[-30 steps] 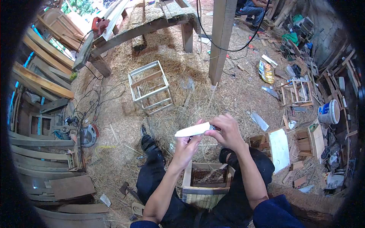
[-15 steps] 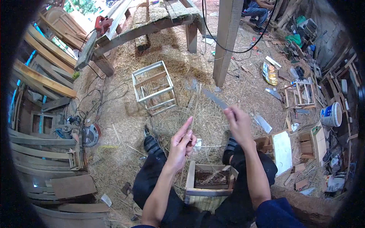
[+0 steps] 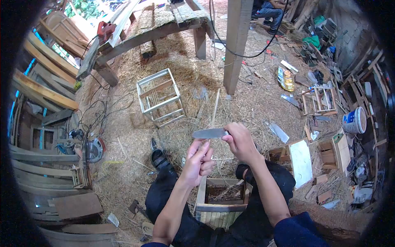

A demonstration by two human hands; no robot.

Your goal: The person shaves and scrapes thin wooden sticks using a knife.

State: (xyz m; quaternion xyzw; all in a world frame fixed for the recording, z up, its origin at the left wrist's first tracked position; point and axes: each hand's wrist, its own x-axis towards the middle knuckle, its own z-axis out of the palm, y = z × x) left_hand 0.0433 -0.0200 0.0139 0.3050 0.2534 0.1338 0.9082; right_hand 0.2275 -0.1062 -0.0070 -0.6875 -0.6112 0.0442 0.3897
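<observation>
My right hand (image 3: 242,142) is closed around the handle of a knife (image 3: 207,133). The blade points left and lies across a thin wooden strip (image 3: 216,105), just above my left fingers. My left hand (image 3: 198,161) is closed on that strip, thumb and forefinger near the blade. The strip extends forward, away from me; its part inside the hand is hidden. Below my hands, between my legs, stands a wooden box (image 3: 221,208) with an open top.
A slatted wooden cage frame (image 3: 161,99) stands ahead on the shaving-covered floor. Beyond it are a workbench (image 3: 144,40) and a wooden post (image 3: 235,49). A circular saw (image 3: 96,149) lies left; a white bucket (image 3: 354,120) is right. Another person (image 3: 269,15) sits at the back.
The knife has come down and left, from angled up beside the strip to lying across it. My right hand moved left and slightly down towards my left hand. The view shifted slightly.
</observation>
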